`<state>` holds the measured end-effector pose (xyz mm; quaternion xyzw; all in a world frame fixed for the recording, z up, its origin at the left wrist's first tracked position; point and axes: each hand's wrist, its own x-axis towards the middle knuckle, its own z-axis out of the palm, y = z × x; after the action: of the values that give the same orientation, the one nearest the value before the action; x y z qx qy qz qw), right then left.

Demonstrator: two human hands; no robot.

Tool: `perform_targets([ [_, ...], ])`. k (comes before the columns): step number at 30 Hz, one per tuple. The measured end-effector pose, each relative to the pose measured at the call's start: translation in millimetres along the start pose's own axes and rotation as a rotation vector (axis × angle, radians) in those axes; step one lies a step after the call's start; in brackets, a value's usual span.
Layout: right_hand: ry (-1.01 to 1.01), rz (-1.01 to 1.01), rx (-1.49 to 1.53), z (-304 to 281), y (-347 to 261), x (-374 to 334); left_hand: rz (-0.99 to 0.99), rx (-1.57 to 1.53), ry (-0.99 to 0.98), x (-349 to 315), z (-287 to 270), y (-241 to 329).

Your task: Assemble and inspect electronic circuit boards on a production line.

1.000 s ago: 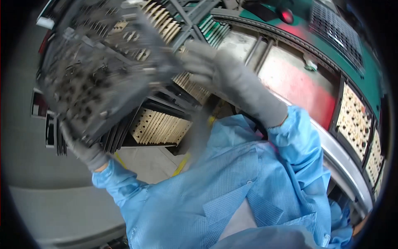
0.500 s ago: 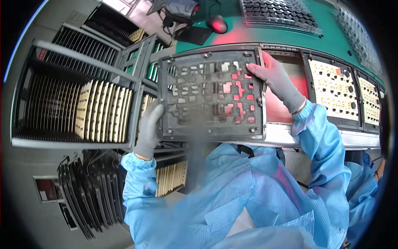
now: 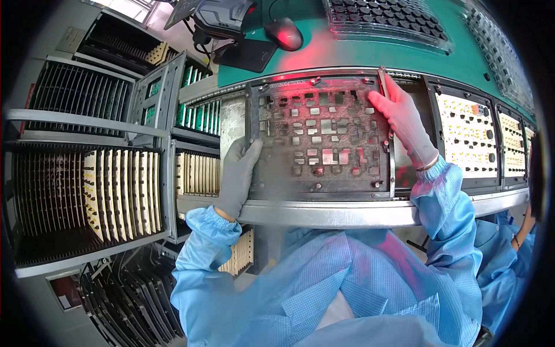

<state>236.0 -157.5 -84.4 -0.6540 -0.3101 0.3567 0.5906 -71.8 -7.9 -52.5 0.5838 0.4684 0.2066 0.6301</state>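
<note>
Dark grey and flat, the pallet (image 3: 319,140) lies on the metal rail (image 3: 347,213) of the line, with rows of square cut-outs across its face and small fixings at its corners. The left hand (image 3: 237,176), in a grey glove, grips the pallet's left edge, thumb over the top face and fingers curled under. The right hand (image 3: 404,121), also gloved, lies on the pallet's right edge, fingers spread along the rim; whether it pinches the edge or only presses on it I cannot tell.

The pallet looks stiff and board-like, probably not light given its thickness, and the gloves may slide on its smooth face. The edges seem the safe places to hold, one hand on each side, clear of the cut-outs.

Right of the pallet, more carriers with pale boards (image 3: 467,136) sit in the same line. Left of it stands a rack (image 3: 87,191) of slotted shelves holding upright cream boards. Beyond the pallet, on the green bench (image 3: 358,49), lie a mouse (image 3: 283,33) and a tray (image 3: 384,17) of dark parts.
</note>
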Motion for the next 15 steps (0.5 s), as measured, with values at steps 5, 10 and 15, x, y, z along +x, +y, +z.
perform_targets([
  [5, 0.167, -0.025, -0.54, 10, -16, -1, 0.053, 0.172, -0.053, 2, -12, -2],
  [10, 0.397, -0.585, -0.915, 15, -47, -33, 0.456, 0.733, -0.139, -12, -60, 32],
  [15, 0.108, -0.513, -0.493, 43, -76, -86, 0.906, 1.674, 1.178, -46, -169, 122],
])
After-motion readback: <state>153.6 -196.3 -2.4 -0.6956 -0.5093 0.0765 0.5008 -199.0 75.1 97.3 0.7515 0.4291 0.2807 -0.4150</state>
